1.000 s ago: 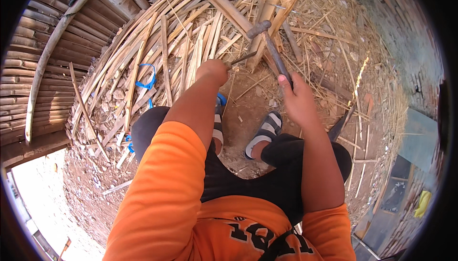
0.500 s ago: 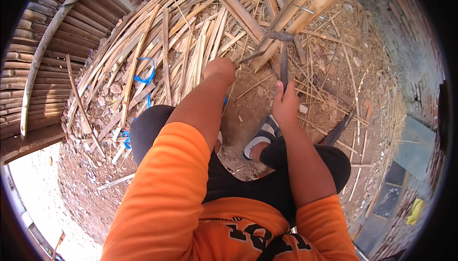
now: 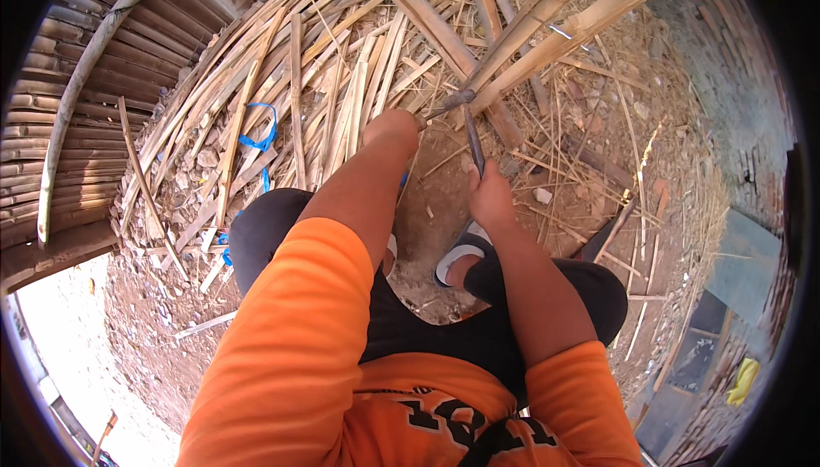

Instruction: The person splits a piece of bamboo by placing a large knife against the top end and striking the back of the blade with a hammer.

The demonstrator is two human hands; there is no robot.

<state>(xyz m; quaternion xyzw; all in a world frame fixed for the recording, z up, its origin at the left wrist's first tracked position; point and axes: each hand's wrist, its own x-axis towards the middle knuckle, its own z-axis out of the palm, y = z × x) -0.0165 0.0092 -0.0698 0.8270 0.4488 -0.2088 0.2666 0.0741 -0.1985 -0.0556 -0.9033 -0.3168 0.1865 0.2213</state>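
My left hand (image 3: 393,131) is closed round the handle of a knife (image 3: 439,111), whose narrow dark blade points right to the near end of a split bamboo piece. My right hand (image 3: 492,198) grips a hammer (image 3: 475,144) by its dark handle. The hammer's head is right at the blade and the bamboo; whether it touches the blade or the wood, I cannot tell. The two bamboo halves (image 3: 568,38) spread apart toward the far right and meet near the hammer head. Beneath them a thicker bamboo length (image 3: 418,10) lies slantwise on the ground.
A heap of split bamboo strips (image 3: 282,65) covers the far left ground, with blue strapping (image 3: 261,129) among them. A bamboo slat wall (image 3: 77,117) stands at the left. On the right a dark pointed piece (image 3: 608,232) lies beside my knee, before a weathered wall (image 3: 741,108).
The hammer has swung left and down from over the bamboo to the blade. My right hand moved slightly left. The bamboo halves have spread wider apart; my left hand stays nearly still.
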